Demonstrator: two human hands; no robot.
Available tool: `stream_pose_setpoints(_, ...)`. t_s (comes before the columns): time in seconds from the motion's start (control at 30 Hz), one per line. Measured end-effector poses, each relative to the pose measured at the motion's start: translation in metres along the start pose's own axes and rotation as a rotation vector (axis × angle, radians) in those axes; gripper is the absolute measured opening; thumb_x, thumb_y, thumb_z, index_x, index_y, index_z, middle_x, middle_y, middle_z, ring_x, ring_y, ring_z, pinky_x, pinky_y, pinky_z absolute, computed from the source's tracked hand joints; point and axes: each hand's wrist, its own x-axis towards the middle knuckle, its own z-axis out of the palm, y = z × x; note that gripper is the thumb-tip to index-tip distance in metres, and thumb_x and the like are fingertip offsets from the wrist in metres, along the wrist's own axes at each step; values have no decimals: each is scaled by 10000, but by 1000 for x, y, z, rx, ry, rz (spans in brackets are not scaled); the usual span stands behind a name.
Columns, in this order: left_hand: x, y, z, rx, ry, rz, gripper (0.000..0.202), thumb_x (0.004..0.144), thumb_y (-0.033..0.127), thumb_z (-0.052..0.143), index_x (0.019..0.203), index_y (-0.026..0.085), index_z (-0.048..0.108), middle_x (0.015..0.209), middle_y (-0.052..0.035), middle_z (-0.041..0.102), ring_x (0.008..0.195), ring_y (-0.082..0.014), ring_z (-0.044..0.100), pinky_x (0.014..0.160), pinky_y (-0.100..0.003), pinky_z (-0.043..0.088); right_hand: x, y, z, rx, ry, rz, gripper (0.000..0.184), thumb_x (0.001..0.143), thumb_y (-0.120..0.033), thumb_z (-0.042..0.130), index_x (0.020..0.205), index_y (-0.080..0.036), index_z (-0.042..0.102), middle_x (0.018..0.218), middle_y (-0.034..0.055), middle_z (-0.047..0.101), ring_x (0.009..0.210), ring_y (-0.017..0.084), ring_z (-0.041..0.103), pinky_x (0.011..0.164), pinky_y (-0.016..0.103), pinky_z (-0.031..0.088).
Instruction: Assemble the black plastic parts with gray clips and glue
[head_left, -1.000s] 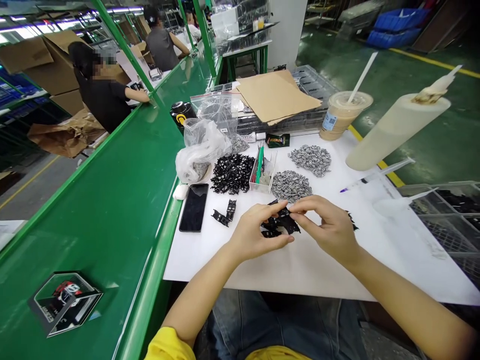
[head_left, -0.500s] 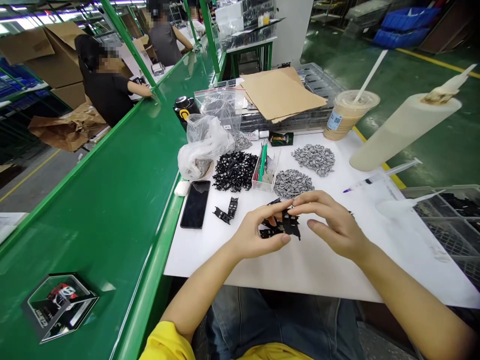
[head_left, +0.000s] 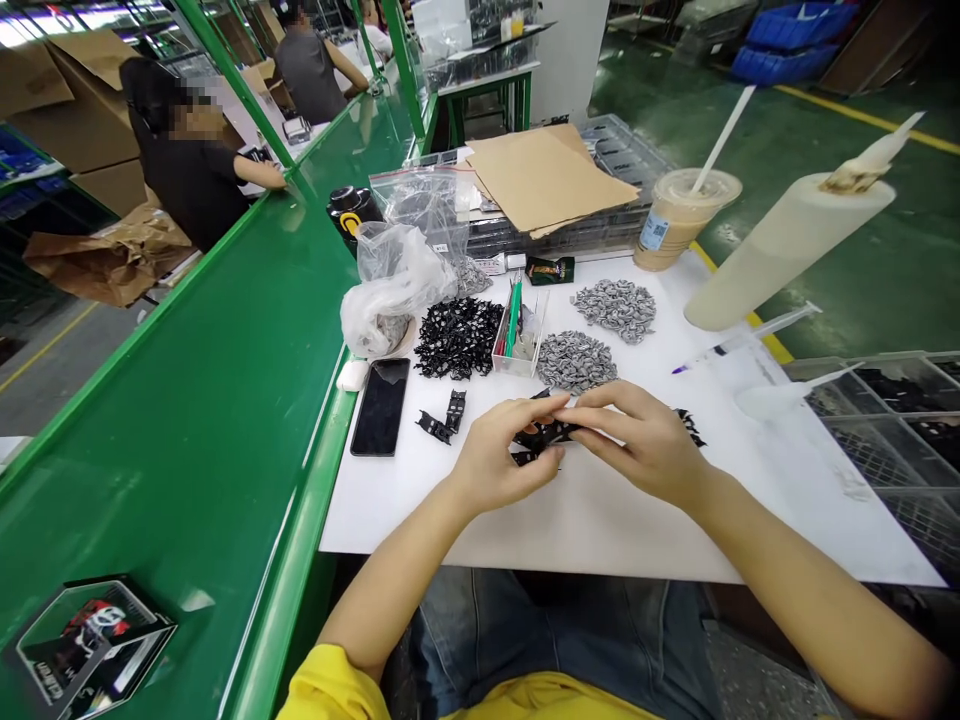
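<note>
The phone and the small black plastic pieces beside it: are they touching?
Apart: the head view shows white tabletop between the phone and the black pieces.

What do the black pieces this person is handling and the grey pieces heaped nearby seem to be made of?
The black pieces look like moulded plastic: dark and fairly dull, with thin, crisply formed shapes, though coated metal can't be ruled out. The grey pieces look matte, perhaps rubber or plastic, but they're too small here to tell.

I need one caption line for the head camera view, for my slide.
The left hand and right hand hold small black parts above a white table, beside a smartphone.
</note>
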Motion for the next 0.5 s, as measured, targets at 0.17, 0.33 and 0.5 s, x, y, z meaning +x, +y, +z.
stream_pose_setpoints(0.17, 1, 1, 3, -12, -2, -180, 349, 757, 206, 622, 1100, 177, 680, 872, -63, 715, 796, -172, 634, 747, -279, 511, 2, -3, 0, 26, 10, -42, 244, 847, -113, 585, 1075, -190, 623, 847, 56, 654, 770, 144, 619, 670, 270, 543)
stream_pose_setpoints(0.33, 3, -6, -1, -162, 24, -294, 256, 795, 278, 617, 1016, 181, 703, 975, -72, 721, 880, -191, 650, 755, -276, 499, 3, 2, -22, -137, 222, 96, 232, 836, -123, 589, 1019, -245, 664, 945, 60, 636, 859, 174, 637, 753, 332, 555)
stream_pose_setpoints(0.5, 5, -9, -3, -323, 142, -340, 304, 821, 327, 598, 1075, 174, 663, 976, -76, 698, 774, -160, 648, 656, -251, 494, -27, 21, -64, -512, 707, 330, 290, 814, -205, 608, 1087, -258, 688, 1223, 93, 527, 1174, 309, 511, 969, 511, 442)
